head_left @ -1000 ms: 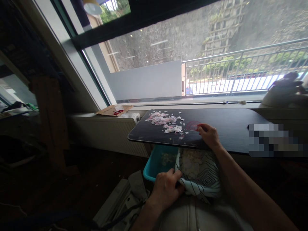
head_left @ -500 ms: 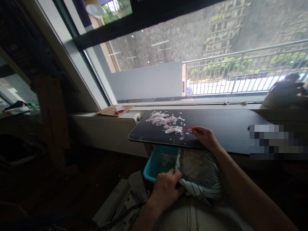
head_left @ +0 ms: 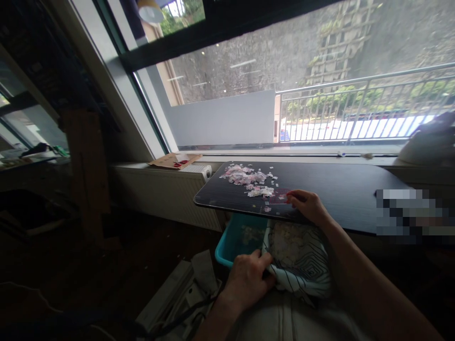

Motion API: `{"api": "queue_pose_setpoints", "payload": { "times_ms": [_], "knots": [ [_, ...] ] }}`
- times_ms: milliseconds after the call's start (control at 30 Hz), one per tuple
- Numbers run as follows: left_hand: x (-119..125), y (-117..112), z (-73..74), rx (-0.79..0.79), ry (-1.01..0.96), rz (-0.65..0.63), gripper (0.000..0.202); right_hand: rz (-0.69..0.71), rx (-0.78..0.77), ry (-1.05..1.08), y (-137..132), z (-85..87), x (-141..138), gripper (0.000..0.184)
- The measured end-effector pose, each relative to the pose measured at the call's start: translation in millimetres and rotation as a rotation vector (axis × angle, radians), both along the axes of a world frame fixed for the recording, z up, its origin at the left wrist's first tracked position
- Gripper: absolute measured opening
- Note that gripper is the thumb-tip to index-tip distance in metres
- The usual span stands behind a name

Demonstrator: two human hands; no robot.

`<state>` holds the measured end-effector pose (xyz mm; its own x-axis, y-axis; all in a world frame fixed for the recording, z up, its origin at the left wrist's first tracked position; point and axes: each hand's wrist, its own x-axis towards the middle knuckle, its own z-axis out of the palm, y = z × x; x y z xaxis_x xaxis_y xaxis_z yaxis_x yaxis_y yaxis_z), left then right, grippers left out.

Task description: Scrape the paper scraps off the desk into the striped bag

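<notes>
On the dark tabletop (head_left: 341, 189), my right hand (head_left: 307, 203) pinches a thin, flat, see-through red piece (head_left: 279, 197), whose exact kind I cannot make out. It lies low over the table beside a heap of small white and pinkish scraps (head_left: 245, 176). A smaller whitish pile (head_left: 261, 191) is just left of the red piece. Below the table edge, my left hand (head_left: 250, 274) is closed on the near left rim of a cloth-lined container (head_left: 313, 272). Pale scraps (head_left: 287, 241) fill that container. Left of it, a teal basin (head_left: 222, 251) has some scraps at its bottom.
A radiator (head_left: 170, 194) stands under the window at left, with brown paper (head_left: 159, 161) and a red-handled item (head_left: 180, 164) above it. White boxy items (head_left: 170, 293) lie low at left. A pale bag (head_left: 430, 142) rests on the sill at right.
The whole view has shifted slightly to the right. The red piece, blurred before, now shows sharply, and my right hand is a little nearer the table's front edge. My left hand keeps its grip.
</notes>
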<state>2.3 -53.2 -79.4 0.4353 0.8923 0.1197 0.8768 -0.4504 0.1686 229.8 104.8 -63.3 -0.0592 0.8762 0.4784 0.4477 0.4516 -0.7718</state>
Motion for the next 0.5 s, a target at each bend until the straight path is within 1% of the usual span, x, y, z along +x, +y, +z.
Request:
{"api": "queue_pose_setpoints", "payload": {
  "times_ms": [67,100,200,233,267,367,400,500],
  "knots": [
    [0.3,0.3,-0.1,0.000,-0.002,-0.003,0.015,-0.057,0.009,-0.015,-0.5,0.6,-0.3,0.033],
    [0.4,0.4,-0.2,0.000,-0.005,-0.003,0.015,-0.050,-0.001,-0.026,-1.1,1.2,-0.7,0.033],
    [0.3,0.3,-0.5,-0.007,-0.008,0.000,0.016,0.090,-0.091,-0.041,-2.3,2.5,-3.0,0.033],
    [0.2,0.1,-0.7,-0.008,-0.007,0.002,0.016,0.116,-0.109,-0.031,-2.2,2.3,-3.5,0.034],
    [0.2,-0.1,-0.7,-0.007,-0.006,0.003,0.016,0.114,-0.109,-0.021,-1.6,1.8,-3.9,0.035],
    [1.0,-0.7,-0.4,-0.003,0.002,-0.001,0.015,0.025,-0.066,-0.045,0.5,-0.6,-4.6,0.036],
    [1.9,-0.7,0.0,-0.002,0.008,-0.005,0.016,0.015,-0.066,-0.067,0.8,-1.1,-5.2,0.035],
    [6.0,-0.5,1.3,-0.007,0.037,-0.024,0.017,0.107,-0.117,-0.096,-1.3,-0.1,-8.0,0.034]
  ]
}}
